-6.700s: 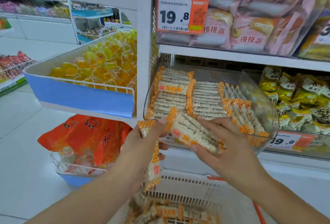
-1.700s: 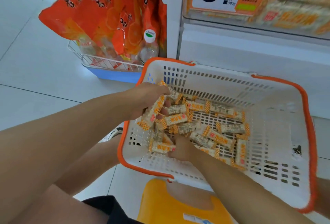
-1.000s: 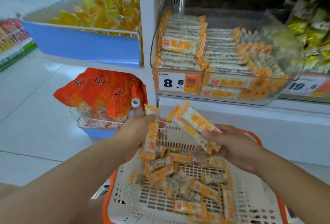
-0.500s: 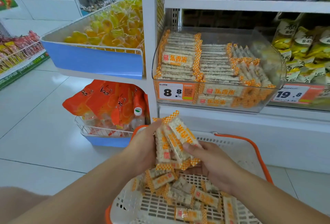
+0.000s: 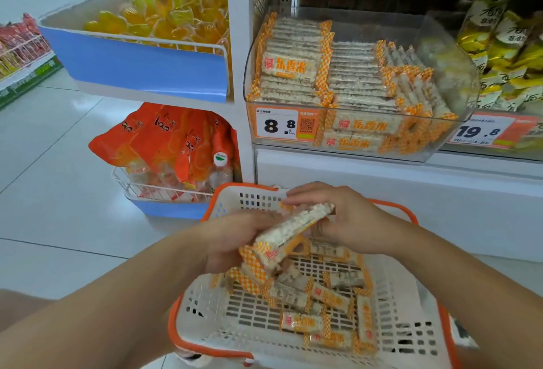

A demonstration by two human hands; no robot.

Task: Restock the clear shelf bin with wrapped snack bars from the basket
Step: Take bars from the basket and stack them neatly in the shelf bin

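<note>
White shop shelving filled the upper half of the frame, with pale floor tiles running off to the left. At upper right sat the clear shelf bin (image 5: 452,54), already lined with neat rows of rice snack bars behind an 8.8 price tag (image 5: 283,125); its right end looked thinly filled, so that was probably where the next batch belonged. Below it, at lower centre, stood the white basket (image 5: 411,339) with an orange rim, and loose wrapped bars (image 5: 329,298) lay scattered on its slotted floor. Above the basket both hands met on a small bundle of bars (image 5: 289,232). The left hand (image 5: 232,239) curled its fingers round the lower end, while the right hand (image 5: 346,218) pinched the upper end between thumb and fingertips, seemingly to square the bars into one tidy stack for shelving.
</note>
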